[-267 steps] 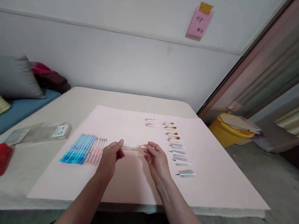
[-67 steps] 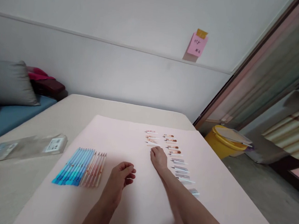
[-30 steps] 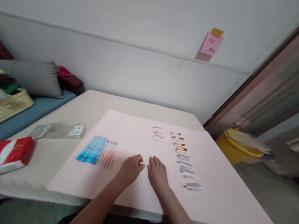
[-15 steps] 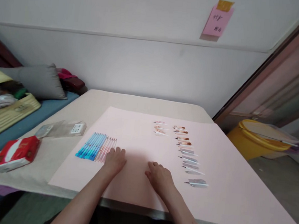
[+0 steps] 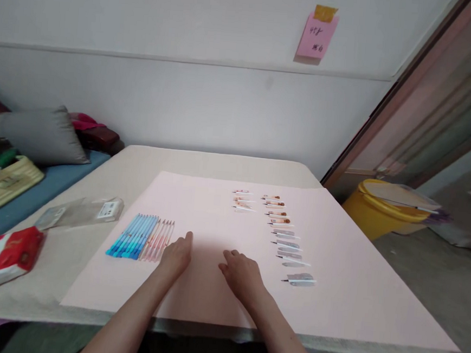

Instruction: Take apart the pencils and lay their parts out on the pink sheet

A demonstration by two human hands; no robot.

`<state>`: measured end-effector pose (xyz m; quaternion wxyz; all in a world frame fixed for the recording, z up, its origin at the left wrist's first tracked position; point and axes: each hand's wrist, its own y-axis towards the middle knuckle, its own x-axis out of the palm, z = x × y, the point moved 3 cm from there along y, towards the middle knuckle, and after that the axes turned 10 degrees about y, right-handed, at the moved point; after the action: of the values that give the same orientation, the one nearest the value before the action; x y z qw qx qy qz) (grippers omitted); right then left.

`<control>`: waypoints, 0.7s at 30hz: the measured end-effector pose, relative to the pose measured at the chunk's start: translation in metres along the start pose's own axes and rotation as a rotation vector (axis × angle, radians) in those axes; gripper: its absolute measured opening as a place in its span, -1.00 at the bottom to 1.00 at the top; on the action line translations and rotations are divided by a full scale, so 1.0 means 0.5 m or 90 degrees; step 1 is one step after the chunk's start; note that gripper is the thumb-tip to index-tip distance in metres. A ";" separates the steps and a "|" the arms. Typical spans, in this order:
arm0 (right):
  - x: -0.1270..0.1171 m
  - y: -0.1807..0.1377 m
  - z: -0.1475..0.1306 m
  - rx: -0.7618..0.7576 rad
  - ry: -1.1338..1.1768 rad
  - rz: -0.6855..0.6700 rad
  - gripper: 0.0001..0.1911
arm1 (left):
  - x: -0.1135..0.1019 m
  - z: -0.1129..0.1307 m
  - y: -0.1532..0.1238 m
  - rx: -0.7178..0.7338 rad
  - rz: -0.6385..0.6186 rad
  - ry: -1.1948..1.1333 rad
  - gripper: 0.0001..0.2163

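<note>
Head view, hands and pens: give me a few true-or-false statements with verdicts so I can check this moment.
1. The left hand and the right hand both lie palm down on the pink sheet, holding nothing. True.
2. The row of pens lies to the right of the right hand. False: it lies just left of the left hand.
3. In that row the blue pens are on the left and the pink pens on the right. True.
4. The yellow bucket stands on the table. False: it stands on the floor, off the table's right side.
5. A pink note is stuck to the wall. True.
</note>
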<state>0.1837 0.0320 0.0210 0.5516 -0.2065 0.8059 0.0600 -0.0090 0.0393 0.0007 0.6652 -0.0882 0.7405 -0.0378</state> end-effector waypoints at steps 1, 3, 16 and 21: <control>0.000 0.000 0.000 -0.003 0.003 0.009 -0.75 | -0.003 0.000 0.000 -0.011 0.018 0.006 -0.73; -0.001 0.000 0.002 -0.004 0.006 0.017 -0.74 | -0.011 -0.005 -0.001 -0.054 0.063 0.032 -0.72; -0.005 -0.003 -0.005 0.005 -0.003 -0.009 -0.75 | -0.002 -0.019 0.009 -0.098 -0.008 0.013 -0.77; -0.011 -0.004 -0.011 -0.007 -0.004 0.012 -0.77 | 0.011 0.024 0.013 -0.013 -0.030 -0.049 -0.83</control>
<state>0.1816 0.0298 0.0283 0.5522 -0.2022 0.8058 0.0704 0.0019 0.0454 -0.0072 0.6911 -0.1140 0.7124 -0.0425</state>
